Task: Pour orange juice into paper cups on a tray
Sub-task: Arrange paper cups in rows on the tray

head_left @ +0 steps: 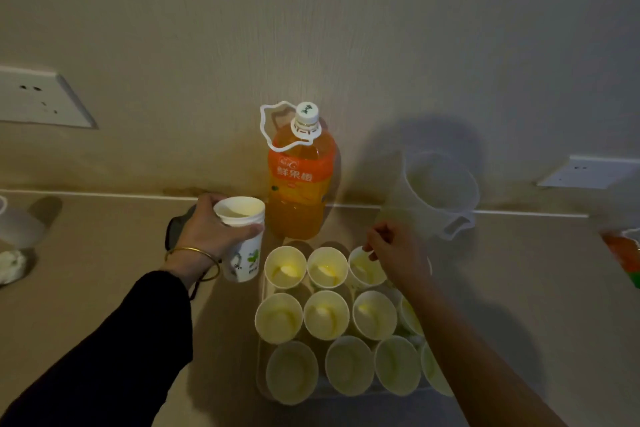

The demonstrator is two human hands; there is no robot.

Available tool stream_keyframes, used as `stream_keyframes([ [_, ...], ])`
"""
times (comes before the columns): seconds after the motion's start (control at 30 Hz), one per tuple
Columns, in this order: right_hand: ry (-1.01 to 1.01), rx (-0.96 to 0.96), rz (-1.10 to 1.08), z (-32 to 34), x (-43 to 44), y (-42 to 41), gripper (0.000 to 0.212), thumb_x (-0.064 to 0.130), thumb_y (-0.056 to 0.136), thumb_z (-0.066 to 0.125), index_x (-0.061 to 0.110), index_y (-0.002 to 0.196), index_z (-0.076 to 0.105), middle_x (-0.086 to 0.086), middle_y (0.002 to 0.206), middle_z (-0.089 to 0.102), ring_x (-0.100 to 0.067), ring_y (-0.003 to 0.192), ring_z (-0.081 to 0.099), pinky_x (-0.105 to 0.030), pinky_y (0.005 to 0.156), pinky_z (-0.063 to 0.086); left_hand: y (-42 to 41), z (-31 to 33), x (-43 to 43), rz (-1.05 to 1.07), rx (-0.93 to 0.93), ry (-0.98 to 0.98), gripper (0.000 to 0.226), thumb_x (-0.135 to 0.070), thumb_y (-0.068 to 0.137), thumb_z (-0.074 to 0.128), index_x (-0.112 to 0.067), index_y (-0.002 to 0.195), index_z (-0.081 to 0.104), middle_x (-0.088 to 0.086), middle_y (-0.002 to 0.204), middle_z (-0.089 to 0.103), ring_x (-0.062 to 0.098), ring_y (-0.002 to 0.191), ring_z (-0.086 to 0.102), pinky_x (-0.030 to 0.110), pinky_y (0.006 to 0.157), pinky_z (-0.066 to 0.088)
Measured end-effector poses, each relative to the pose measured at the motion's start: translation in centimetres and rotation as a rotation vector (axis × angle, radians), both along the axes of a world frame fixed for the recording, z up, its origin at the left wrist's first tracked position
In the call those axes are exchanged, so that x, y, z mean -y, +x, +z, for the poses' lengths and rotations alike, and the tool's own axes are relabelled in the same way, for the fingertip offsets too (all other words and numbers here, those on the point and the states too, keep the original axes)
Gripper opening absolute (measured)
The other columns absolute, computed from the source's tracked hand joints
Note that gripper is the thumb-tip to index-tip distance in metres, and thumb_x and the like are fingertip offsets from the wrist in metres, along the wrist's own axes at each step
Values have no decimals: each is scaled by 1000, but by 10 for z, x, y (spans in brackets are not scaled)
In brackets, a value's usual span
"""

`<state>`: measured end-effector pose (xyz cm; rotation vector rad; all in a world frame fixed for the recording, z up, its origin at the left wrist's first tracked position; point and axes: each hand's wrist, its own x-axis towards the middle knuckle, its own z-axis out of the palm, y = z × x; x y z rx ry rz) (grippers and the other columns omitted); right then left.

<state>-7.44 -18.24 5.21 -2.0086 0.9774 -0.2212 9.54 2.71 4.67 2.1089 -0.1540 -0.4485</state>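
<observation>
The left hand [207, 232] grips a paper cup [242, 253] round its upper wall, fingers and thumb curled about it. The cup is held tilted, its mouth toward the wall, above the bench [86, 288]. It has a doubled rim, so it may be a nested stack. A thin gold bangle [194, 251] circles the wrist, above a black sleeve [114, 357]. Under the hand lies a dark object, too dim to name.

The right hand [398, 256] reaches in from 5 o'clock and pinches the rim of one cup [362, 270] in the far row of the tray [261, 345], with the other fingers loosely curled.

The tray sits on the bench at 4 o'clock from the left hand. It holds open paper cups [325, 314] standing upright and close together in three rows, and the right forearm covers part of the right-hand column. Their insides look pale yellow, but whether any juice lies in them is unclear in the dim light.

At 12 o'clock from the tray, just beyond its far edge, the orange juice bottle [299, 191] stands upright against the wall. Its white cap [306, 113] is on, and a white carry loop [266, 125] hangs at the neck. At 2 o'clock stands a clear plastic jug [440, 191].

There is a wall socket at 10 o'clock [38, 100] and another at 3 o'clock [588, 172].
</observation>
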Motion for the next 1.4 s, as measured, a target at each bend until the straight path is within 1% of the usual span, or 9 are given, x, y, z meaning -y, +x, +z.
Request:
stream_keyframes([
  [0.17, -20, -54, 14, -3, -4, 6, 25, 21, 89, 58, 30, 66, 54, 9, 64, 65, -17, 68, 66, -39, 73, 53, 23, -17, 9, 102, -24, -82, 81, -14, 65, 85, -9, 129, 34, 5, 109, 46, 22, 98, 47, 34, 78, 42],
  [0.47, -29, -58, 26, -19, 2, 8, 23, 20, 89, 59, 36, 73, 54, 11, 66, 66, -15, 69, 66, -42, 72, 54, 45, -56, 41, 76, 63, -33, 88, -15, 59, 88, -14, 128, 33, 16, 127, 45, 31, 114, 48, 43, 91, 46],
  [0.77, -28, -86, 30, -32, 10, 1, 4, 25, 90, 60, 27, 86, 59, 2, 78, 70, -16, 72, 66, -40, 71, 54, 49, -69, 53, 115, 53, -14, 88, -11, 66, 83, -13, 136, 28, 18, 131, 47, 36, 119, 47, 43, 92, 43],
  [0.93, -9, -94, 10, -31, 15, -4, 18, 26, 91, 59, 38, 79, 52, 2, 83, 70, -17, 76, 66, -36, 72, 54, 50, -70, 50, 86, 38, 38, 116, -6, 60, 86, -20, 148, 12, 17, 147, 32, 35, 133, 33, 48, 107, 35],
  [1.0, -15, -95, -19, -31, 20, -9, 8, 27, 90, 60, 33, 85, 57, 2, 84, 70, -17, 78, 66, -36, 73, 53, 45, -69, 47, 104, 59, 56, 119, -7, 61, 85, -19, 149, 7, 16, 150, 24, 35, 136, 28, 48, 109, 31],
  [1.13, -44, -33, -136, -27, 36, -27, 8, 19, 88, 61, 18, 95, 65, -1, 84, 69, -21, 78, 67, -37, 78, 52, 34, -71, 35, 91, 147, 101, 108, -16, 67, 83, -8, 148, 12, 21, 149, 20, 37, 136, 22, 45, 108, 27],
  [1.27, -85, -24, -314, -24, 58, -56, 5, 18, 89, 59, 20, 86, 63, -1, 80, 70, -21, 74, 67, -35, 75, 52, 26, -73, 21, 72, 206, 86, 94, -23, 65, 83, -2, 139, 28, 25, 141, 35, 39, 131, 31, 50, 104, 34],
  [1.33, -78, -61, -403, -27, 69, -70, 6, 17, 89, 57, 19, 86, 63, -4, 84, 71, -25, 80, 67, -34, 75, 49, 16, -70, 17, 92, 222, 100, 88, -22, 70, 80, -4, 140, 29, 24, 141, 37, 39, 130, 35, 49, 105, 35],
  [1.4, -86, -165, -435, -34, 79, -84, 12, 18, 89, 57, 14, 97, 65, -8, 96, 70, -30, 93, 64, -34, 80, 45, 4, -70, 13, 112, 195, 127, 79, -24, 77, 74, -3, 139, 31, 26, 138, 39, 40, 126, 38, 49, 103, 37],
])
